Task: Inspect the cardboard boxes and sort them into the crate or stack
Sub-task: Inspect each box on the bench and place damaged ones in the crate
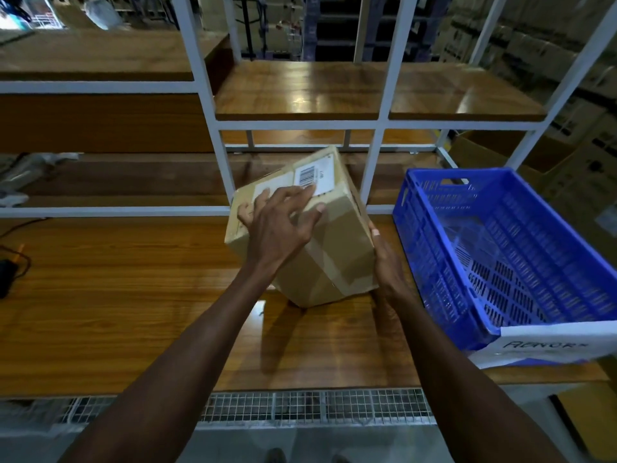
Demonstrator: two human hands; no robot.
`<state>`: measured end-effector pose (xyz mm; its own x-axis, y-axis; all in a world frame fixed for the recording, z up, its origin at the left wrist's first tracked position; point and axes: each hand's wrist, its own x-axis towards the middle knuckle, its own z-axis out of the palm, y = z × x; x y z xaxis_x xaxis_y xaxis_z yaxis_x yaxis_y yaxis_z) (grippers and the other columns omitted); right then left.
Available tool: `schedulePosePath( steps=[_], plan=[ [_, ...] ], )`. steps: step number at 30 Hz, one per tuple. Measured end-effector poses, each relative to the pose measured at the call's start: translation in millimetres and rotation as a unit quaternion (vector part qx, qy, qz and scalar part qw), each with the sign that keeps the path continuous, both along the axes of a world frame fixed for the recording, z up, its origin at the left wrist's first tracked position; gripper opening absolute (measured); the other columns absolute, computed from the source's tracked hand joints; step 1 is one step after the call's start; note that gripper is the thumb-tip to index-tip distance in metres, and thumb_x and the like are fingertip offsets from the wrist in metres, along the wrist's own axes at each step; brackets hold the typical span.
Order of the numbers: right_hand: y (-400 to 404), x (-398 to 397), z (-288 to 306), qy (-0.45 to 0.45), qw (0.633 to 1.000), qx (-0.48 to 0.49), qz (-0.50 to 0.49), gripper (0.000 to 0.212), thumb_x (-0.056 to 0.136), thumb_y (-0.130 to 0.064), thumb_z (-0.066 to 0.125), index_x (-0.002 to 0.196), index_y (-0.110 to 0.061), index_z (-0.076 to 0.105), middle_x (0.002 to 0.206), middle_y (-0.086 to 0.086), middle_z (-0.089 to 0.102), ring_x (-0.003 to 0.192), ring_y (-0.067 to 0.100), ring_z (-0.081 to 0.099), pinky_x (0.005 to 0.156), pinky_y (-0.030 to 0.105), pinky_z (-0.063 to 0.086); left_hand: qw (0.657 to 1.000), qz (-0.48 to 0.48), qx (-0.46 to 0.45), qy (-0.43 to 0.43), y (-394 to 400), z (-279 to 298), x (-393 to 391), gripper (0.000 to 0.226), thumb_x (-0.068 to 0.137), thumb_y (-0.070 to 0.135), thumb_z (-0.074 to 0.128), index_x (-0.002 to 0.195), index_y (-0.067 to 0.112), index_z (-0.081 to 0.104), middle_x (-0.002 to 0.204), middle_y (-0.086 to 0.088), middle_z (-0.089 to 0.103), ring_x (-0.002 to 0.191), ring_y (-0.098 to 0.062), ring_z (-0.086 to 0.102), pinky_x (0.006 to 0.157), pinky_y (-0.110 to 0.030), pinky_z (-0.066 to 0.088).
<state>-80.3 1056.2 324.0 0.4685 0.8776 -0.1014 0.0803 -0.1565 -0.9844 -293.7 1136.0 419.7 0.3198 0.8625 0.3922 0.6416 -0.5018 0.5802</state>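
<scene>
A taped cardboard box with a white barcode label is tilted above the wooden table, one lower corner near the tabletop. My left hand lies spread over its top face, fingertips at the label, thumb hooked over the left edge. My right hand supports the box's right side from below, thumb along the edge. To the right stands a blue plastic crate, nothing visible inside it.
A white metal frame with wooden shelves rises behind the table. A white paper sign hangs on the crate's near wall. Black cables and a device lie at the table's left edge. Cardboard cartons stand behind the crate.
</scene>
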Motion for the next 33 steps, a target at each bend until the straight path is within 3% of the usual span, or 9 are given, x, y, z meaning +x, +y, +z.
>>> schedulePosePath(
  steps=[3, 8, 11, 13, 17, 20, 24, 28, 33],
  plan=[
    [-5, 5, -9, 0.037, 0.999, -0.023, -0.014, 0.061, 0.099, -0.072, 0.042, 0.151, -0.042, 0.052, 0.146, -0.004, 0.062, 0.130, 0.017, 0.060, 0.110, 0.050, 0.050, 0.993, -0.044, -0.065, -0.085, 27, 11, -4, 0.044, 0.101, 0.049, 0.045, 0.139, 0.035, 0.063, 0.144, -0.001, 0.058, 0.125, -0.022, 0.056, 0.097, -0.055, 0.053],
    [-11, 13, -32, 0.090, 0.993, -0.069, -0.019, 0.068, 0.087, -0.083, 0.047, 0.137, -0.041, 0.066, 0.131, -0.004, 0.072, 0.122, 0.020, 0.067, 0.106, 0.053, 0.053, 0.993, 0.005, -0.063, 0.103, 50, 8, -15, 0.039, 0.100, 0.041, 0.051, 0.137, 0.043, 0.061, 0.152, 0.002, 0.052, 0.138, -0.032, 0.045, 0.111, -0.057, 0.038],
    [-18, 3, 1, 0.084, 0.994, -0.070, -0.020, 0.046, 0.106, -0.057, 0.042, 0.134, -0.031, 0.069, 0.124, -0.003, 0.074, 0.109, 0.014, 0.072, 0.085, 0.032, 0.061, 0.987, 0.005, -0.042, 0.158, 49, 13, -9, 0.044, 0.099, 0.049, 0.048, 0.142, 0.045, 0.057, 0.152, 0.002, 0.052, 0.136, -0.035, 0.047, 0.107, -0.054, 0.038],
    [-15, 7, 25, 0.062, 0.998, -0.006, -0.020, 0.037, 0.112, -0.038, 0.041, 0.135, -0.028, 0.067, 0.120, -0.008, 0.074, 0.104, 0.006, 0.072, 0.077, 0.022, 0.059, 0.982, 0.011, -0.029, 0.187, 49, 15, -5, 0.048, 0.099, 0.052, 0.048, 0.146, 0.041, 0.054, 0.153, 0.000, 0.051, 0.135, -0.036, 0.046, 0.108, -0.053, 0.038],
    [8, 25, 74, -0.002, 0.990, 0.109, -0.086, 0.034, 0.108, -0.025, 0.053, 0.140, -0.017, 0.064, 0.126, -0.002, 0.071, 0.112, 0.009, 0.070, 0.084, 0.022, 0.058, 0.976, -0.009, -0.011, 0.216, 44, 11, 10, 0.052, 0.099, 0.058, 0.047, 0.148, 0.040, 0.052, 0.152, 0.002, 0.049, 0.137, -0.034, 0.039, 0.108, -0.054, 0.032],
    [26, 32, 105, -0.141, 0.988, 0.062, -0.029, 0.028, 0.106, -0.026, 0.058, 0.130, -0.017, 0.070, 0.125, 0.002, 0.070, 0.110, 0.014, 0.069, 0.076, 0.016, 0.052, 0.972, -0.016, 0.002, 0.235, 41, 6, 27, 0.052, 0.100, 0.057, 0.047, 0.148, 0.040, 0.051, 0.152, 0.004, 0.049, 0.138, -0.031, 0.036, 0.109, -0.051, 0.030],
    [50, 27, 121, -0.386, 0.916, -0.089, 0.068, 0.036, 0.091, -0.050, 0.068, 0.122, -0.033, 0.075, 0.138, 0.007, 0.065, 0.123, 0.027, 0.062, 0.099, 0.037, 0.052, 0.978, -0.016, 0.001, 0.209, 41, 0, 26, 0.051, 0.100, 0.057, 0.047, 0.149, 0.041, 0.050, 0.151, 0.004, 0.049, 0.138, -0.029, 0.035, 0.108, -0.050, 0.029],
    [69, 8, 127, -0.488, 0.849, -0.161, 0.127, 0.060, 0.100, -0.059, 0.051, 0.155, -0.036, 0.045, 0.165, 0.007, 0.038, 0.151, 0.035, 0.032, 0.120, 0.057, 0.028, 0.974, -0.019, -0.008, 0.224, 41, 6, 28, 0.051, 0.100, 0.056, 0.049, 0.148, 0.041, 0.050, 0.152, 0.004, 0.048, 0.140, -0.030, 0.033, 0.109, -0.052, 0.027],
    [76, 4, 121, -0.509, 0.834, -0.183, 0.107, 0.062, 0.100, -0.063, 0.043, 0.156, -0.038, 0.043, 0.166, 0.006, 0.036, 0.152, 0.036, 0.029, 0.120, 0.061, 0.018, 0.967, -0.041, -0.068, 0.243, 58, 27, 30, 0.054, 0.095, 0.060, 0.056, 0.146, 0.041, 0.053, 0.159, 0.002, 0.041, 0.148, -0.033, 0.026, 0.117, -0.061, 0.018]
  ],
)
